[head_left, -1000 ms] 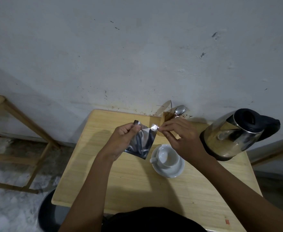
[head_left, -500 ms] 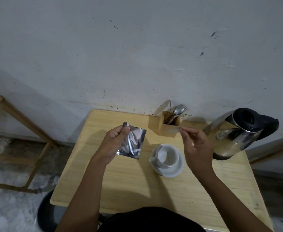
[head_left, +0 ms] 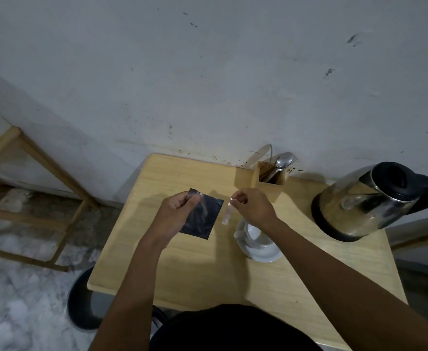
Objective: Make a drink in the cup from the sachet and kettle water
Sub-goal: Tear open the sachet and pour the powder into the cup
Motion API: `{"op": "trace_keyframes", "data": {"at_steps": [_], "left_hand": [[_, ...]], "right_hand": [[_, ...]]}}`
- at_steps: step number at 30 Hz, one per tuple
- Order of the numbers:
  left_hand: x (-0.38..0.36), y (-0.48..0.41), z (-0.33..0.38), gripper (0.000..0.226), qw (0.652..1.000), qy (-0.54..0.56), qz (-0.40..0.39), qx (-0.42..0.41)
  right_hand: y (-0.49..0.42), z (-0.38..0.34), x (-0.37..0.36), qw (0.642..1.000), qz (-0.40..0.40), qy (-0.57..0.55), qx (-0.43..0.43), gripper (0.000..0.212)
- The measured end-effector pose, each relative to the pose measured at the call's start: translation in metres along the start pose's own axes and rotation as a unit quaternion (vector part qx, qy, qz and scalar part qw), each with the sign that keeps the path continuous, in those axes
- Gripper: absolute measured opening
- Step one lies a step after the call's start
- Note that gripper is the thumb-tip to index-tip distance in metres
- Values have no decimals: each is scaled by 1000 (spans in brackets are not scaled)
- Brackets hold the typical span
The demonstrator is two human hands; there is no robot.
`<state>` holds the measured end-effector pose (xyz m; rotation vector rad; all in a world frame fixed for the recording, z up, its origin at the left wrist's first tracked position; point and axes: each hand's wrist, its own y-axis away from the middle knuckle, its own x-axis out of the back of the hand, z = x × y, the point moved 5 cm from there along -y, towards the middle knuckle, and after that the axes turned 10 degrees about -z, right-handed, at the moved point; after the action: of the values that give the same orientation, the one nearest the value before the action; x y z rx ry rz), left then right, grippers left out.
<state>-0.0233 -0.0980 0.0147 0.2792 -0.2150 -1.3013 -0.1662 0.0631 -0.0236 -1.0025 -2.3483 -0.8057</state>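
My left hand (head_left: 173, 215) pinches the top left corner of a dark foil sachet (head_left: 204, 216) and holds it above the wooden table (head_left: 202, 269). My right hand (head_left: 254, 207) holds a thin torn-off strip (head_left: 226, 215) that hangs down just right of the sachet. Below my right wrist a white cup (head_left: 254, 233) stands on a white saucer (head_left: 263, 253), partly hidden by the arm. A steel kettle (head_left: 367, 201) with a black lid and handle sits at the table's right side.
A wooden cutlery holder (head_left: 266, 181) with a spoon, a fork and a knife stands at the table's back edge against the wall. A dark bin (head_left: 81, 305) is on the floor by the left front corner. A wooden frame (head_left: 38, 160) stands at far left.
The strip has come off the sachet's top. My right hand swung out toward the cutlery holder, then came back near the sachet with the strip hanging from it. My left hand still holds the sachet.
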Motion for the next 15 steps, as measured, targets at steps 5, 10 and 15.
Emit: {"op": "trace_keyframes", "data": {"at_steps": [5,10,15], "left_hand": [[-3,-1,-8,22,1000,-3,1,-1],[-7,-1,-11,19,1000,11,2,6],[-25,-6,-9,24,997,76,-20,10]], "right_hand": [[-16,2,-26,988,-81,134,-8,17],[10,-11,3,999,3,-46,25,25],[67,-16,11,972,-88,-215,40,13]]}}
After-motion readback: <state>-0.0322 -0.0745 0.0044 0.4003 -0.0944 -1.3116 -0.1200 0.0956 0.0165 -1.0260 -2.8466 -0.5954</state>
